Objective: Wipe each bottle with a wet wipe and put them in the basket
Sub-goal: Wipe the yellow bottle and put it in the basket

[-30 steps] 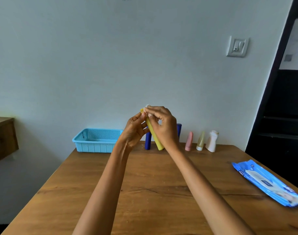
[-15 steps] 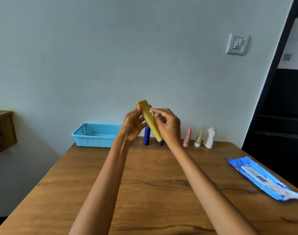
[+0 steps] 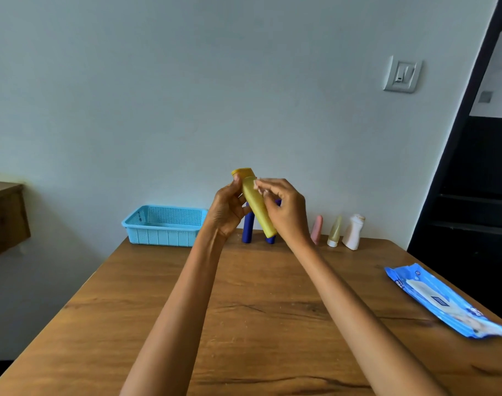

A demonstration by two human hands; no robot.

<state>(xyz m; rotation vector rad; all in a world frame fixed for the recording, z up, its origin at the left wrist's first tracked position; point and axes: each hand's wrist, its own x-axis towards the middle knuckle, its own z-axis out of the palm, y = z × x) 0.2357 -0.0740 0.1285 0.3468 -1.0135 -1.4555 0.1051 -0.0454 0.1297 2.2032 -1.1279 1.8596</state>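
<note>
I hold a yellow bottle (image 3: 257,207) tilted in the air above the far part of the wooden table (image 3: 258,310), cap end up. My left hand (image 3: 226,210) grips it from the left, just below the cap. My right hand (image 3: 287,212) curls against its right side, and a small whitish bit of wet wipe (image 3: 256,182) shows at the fingertips. The blue basket (image 3: 164,225) stands at the table's far left edge. Two dark blue bottles (image 3: 248,230) stand behind my hands, partly hidden.
A pink bottle (image 3: 317,228), a pale yellow bottle (image 3: 334,230) and a white bottle (image 3: 354,231) stand in a row by the wall. A blue pack of wet wipes (image 3: 441,300) lies near the table's right edge. A wooden cabinet (image 3: 4,218) juts in at the left.
My right hand has slid down from the cap end onto the bottle's side, so the yellow cap now shows above my fingers. My left hand keeps its grip.
</note>
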